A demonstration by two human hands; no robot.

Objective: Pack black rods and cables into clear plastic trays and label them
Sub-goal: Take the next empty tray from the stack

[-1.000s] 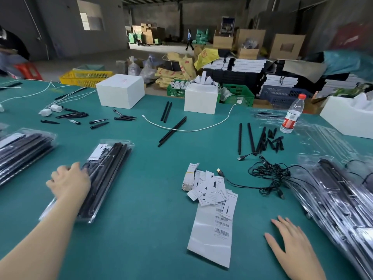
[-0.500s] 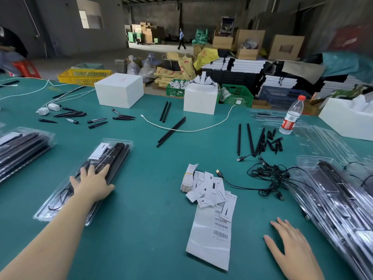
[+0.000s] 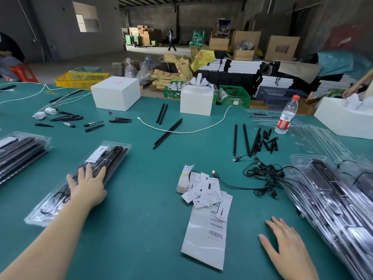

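packed tray (image 3: 113,158): clear, labelled, lying slantwise at left | loose rods (image 3: 245,139): black, far right of centre | cables (image 3: 262,174): tangled, beside labels (image 3: 199,186) | tray stack (image 3: 333,199): right edge

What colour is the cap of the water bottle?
Red, on the water bottle; the head view, the only one, shows it.

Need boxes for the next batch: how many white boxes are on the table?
3. A closed white cube at back left, an open one stuffed with paper at back centre, and a larger open one at the right edge, partly out of frame.
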